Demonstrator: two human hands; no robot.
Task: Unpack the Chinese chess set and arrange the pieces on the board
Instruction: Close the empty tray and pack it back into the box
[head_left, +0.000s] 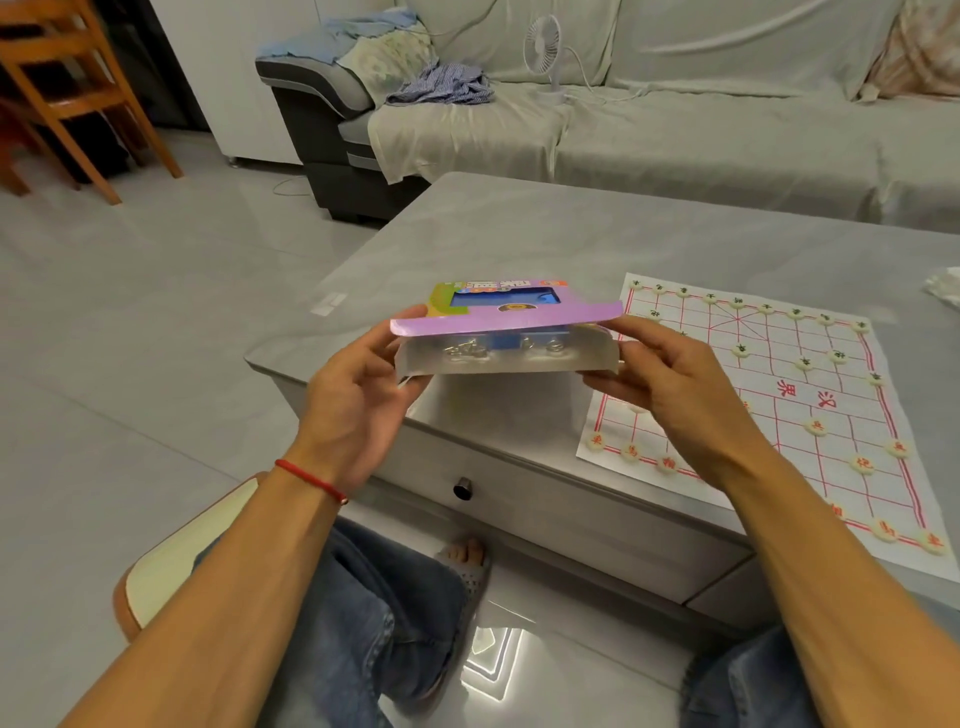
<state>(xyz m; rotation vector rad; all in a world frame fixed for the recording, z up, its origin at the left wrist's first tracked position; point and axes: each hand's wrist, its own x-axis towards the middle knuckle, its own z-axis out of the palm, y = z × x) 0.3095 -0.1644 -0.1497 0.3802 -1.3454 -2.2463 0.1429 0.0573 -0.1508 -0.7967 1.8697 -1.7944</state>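
Both hands clamped on box ends: left hand (363, 384) pinched left edge, right hand (670, 379) pinched right edge. We held purple box (506, 317) level above table (519, 228) edge, open side facing us, likely so we could check contents; shiny bits inside, unclear what. Forearms converged forward, wrists cocked up, thumbs on top, fingers under. Paper board (810, 395) lay right of right hand, pieces (815, 426) already set on it; arranging looked almost done.

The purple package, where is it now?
In the head view, the purple package is held between the left hand and right hand, left of the board.
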